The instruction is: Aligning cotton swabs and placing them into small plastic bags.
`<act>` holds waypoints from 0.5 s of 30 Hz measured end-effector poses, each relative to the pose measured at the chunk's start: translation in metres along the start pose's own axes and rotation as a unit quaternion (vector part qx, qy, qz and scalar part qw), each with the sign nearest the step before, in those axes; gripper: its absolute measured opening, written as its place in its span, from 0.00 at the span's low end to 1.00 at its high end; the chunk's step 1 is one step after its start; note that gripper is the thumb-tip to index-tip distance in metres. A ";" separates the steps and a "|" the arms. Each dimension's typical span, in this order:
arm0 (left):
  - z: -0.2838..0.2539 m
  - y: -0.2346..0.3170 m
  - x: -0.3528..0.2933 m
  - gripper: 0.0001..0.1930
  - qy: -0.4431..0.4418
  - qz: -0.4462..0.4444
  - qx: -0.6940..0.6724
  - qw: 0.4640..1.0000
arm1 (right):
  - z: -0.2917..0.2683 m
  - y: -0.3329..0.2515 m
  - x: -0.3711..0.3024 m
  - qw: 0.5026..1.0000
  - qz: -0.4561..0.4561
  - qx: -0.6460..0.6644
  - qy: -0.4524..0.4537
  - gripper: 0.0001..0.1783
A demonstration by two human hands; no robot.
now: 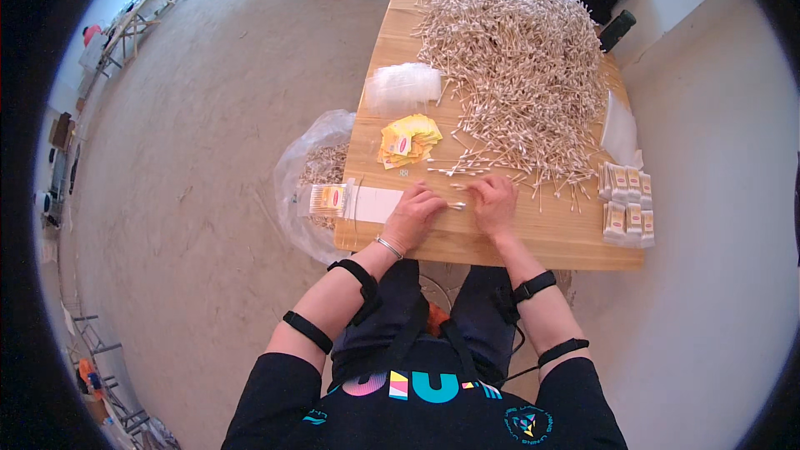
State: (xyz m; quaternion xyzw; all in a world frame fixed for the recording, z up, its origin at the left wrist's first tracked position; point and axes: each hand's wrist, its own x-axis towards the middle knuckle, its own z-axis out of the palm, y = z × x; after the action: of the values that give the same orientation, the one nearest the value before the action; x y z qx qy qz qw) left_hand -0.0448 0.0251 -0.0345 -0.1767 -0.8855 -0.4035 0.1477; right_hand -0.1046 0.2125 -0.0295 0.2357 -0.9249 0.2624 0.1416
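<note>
My left hand (414, 213) is closed near the table's front edge, and the white tips of a few cotton swabs (456, 206) stick out past its fingers. Just to the right, my right hand (497, 202) pinches a cotton swab (458, 187) between thumb and fingers, its tip pointing left. Beside my left wrist lies a white strip (377, 205). At its left end is a small clear packet (328, 199) of swabs with a yellow-orange card inside. A huge heap of loose cotton swabs (521, 58) spreads beyond both hands, with stray ones reaching toward them.
Yellow printed cards (409, 140) lie piled beyond my left hand, with clear plastic sleeves (404, 88) farther back. Filled packets (627, 204) stand at the table's right edge, near the wall. Left of the table, a large clear bag (321, 129) holds more swabs.
</note>
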 end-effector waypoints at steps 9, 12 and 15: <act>-0.007 0.014 0.004 0.27 0.018 -0.069 0.006 0.997 | 0.013 -0.030 0.004 0.995 -0.020 0.065 -0.077 0.08; -0.005 0.015 0.005 0.29 0.014 -0.078 0.012 0.997 | 0.015 -0.024 0.014 0.996 0.003 0.081 0.041 0.10; -0.004 0.014 0.005 0.29 0.011 -0.081 0.022 0.996 | 0.011 -0.016 0.018 0.993 0.056 -0.041 0.091 0.09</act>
State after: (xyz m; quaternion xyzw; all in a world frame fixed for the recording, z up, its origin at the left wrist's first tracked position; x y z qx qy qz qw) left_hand -0.0427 0.0313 -0.0206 -0.0962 -0.9039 -0.3966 0.1282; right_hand -0.1136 0.1883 -0.0247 0.1532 -0.9300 0.2516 0.2196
